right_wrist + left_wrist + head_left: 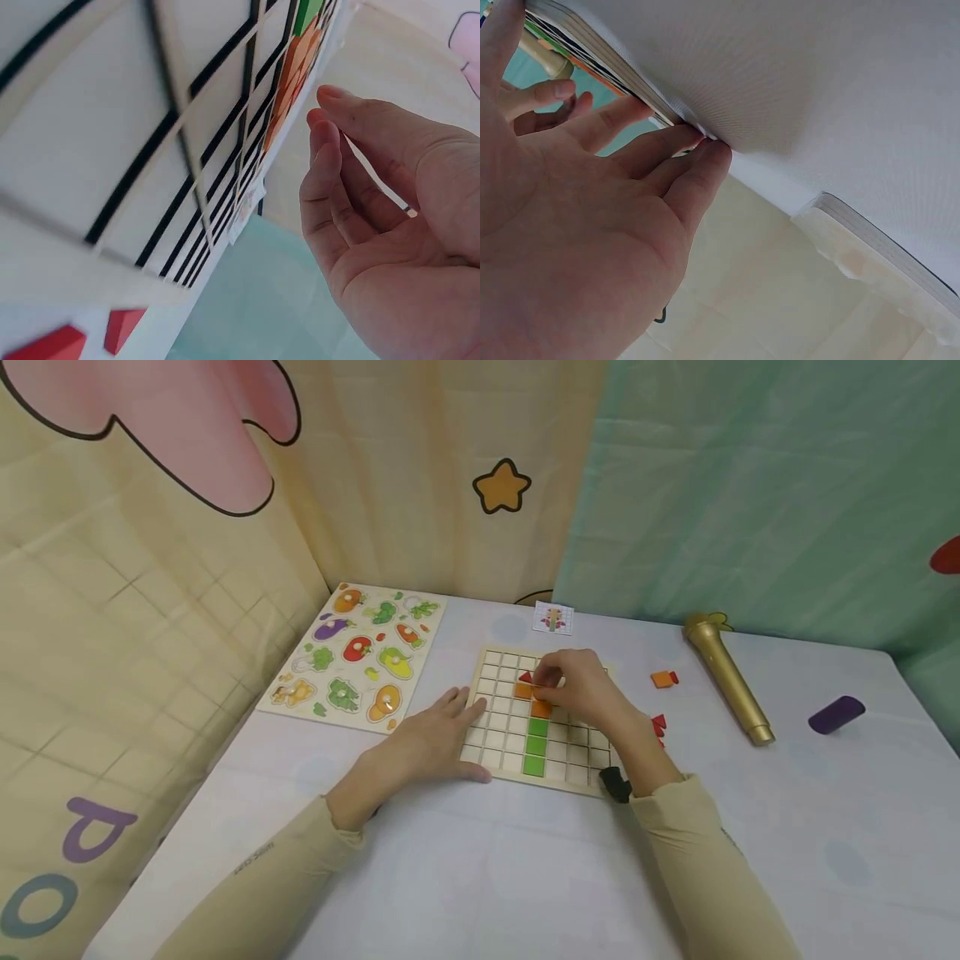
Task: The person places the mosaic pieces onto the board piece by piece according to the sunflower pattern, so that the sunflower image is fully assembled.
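A wooden grid board (pixel 495 766) lies mid-table, with a column of green square tiles (pixel 536 746) below orange tiles (pixel 522 691) and a red triangle tile (pixel 526 677). My left hand (pixel 431 739) rests at the board's left edge, fingers extended; in the left wrist view, its fingertips (pixel 705 154) touch the edge near the tabletop. My right hand (pixel 577 689) hovers over the orange tiles, partly covering them. Its thumb and fingers (pixel 324 142) are loosely bent with tips close together, and no tile shows between them.
A vegetable puzzle board (pixel 300 672) lies left. A small pattern card (pixel 553 618) is behind the grid. Rightward are loose red triangles (pixel 659 723), an orange tile (pixel 662 679), a golden stick-like object (pixel 727 681) and a purple cylinder (pixel 836 715). A black object (pixel 615 784) sits by the right wrist.
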Tool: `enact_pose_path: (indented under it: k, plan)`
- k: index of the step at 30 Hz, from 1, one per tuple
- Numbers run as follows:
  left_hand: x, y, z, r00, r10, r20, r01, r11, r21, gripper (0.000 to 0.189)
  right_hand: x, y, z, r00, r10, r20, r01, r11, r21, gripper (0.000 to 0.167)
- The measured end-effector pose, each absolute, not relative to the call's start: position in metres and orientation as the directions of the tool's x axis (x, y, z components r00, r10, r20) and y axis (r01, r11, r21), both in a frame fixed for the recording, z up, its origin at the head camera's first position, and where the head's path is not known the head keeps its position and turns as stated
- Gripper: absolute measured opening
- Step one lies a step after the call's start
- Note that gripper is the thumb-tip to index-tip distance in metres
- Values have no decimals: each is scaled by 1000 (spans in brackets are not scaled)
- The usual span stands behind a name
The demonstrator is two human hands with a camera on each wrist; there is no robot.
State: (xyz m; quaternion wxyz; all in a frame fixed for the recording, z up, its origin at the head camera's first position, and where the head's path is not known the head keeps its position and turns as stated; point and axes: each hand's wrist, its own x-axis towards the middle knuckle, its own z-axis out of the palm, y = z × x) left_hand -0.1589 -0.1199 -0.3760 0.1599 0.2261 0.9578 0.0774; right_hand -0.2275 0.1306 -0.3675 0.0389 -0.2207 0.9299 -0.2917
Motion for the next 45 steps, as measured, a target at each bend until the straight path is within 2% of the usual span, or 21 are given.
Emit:
enact_pose_path:
  k: [12, 24, 29, 35, 45]
  plan:
    - [-159, -122, -376, -847, 454, -276, 407, 888, 213, 113, -215, 161, -365, -914, -407, 15, -356, 781, -514, 9]
    - [-159, -121, -376, -844, 465, -267, 415, 882, 225, 112, -197, 249, -363, -971, -239, -8, -203, 844, -497, 16]
    - [-158, -122, -374, -844, 466, -267, 412, 881, 233, 112, -197, 272, -368, -963, -257, -77, -190, 857, -480, 22]
    - [-158, -121, -375, -845, 461, -272, 403, 882, 243, 112, -199, 284, -371, -948, -282, -145, -186, 865, -466, 20]
    - [-159, -120, -376, -845, 457, -276, 399, 884, 243, 113, -199, 288, -377, -956, -259, -139, -158, 852, -498, 14]
